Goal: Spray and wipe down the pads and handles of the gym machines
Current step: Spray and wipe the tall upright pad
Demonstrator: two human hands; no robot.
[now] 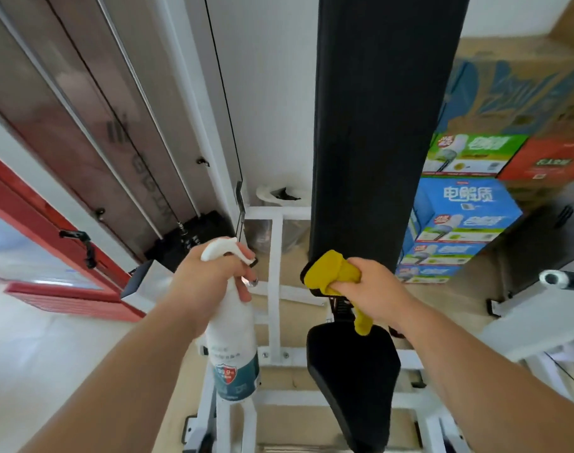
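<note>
Yellow crumpled cloth [333, 273] gripped in right hand [374, 291] against smooth black back pad [374, 125], left hand [207, 279] gripping white spray bottle [231, 338]

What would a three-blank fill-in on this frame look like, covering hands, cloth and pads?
1. The left hand grips a white plastic spray bottle; the right hand grips a crumpled cloth coloured ____.
2. The crumpled cloth sits at the ____ end of the long black upright back pad.
3. The black seat pad sits on a metal frame painted ____.

Missing words: yellow; lower; white.
</note>
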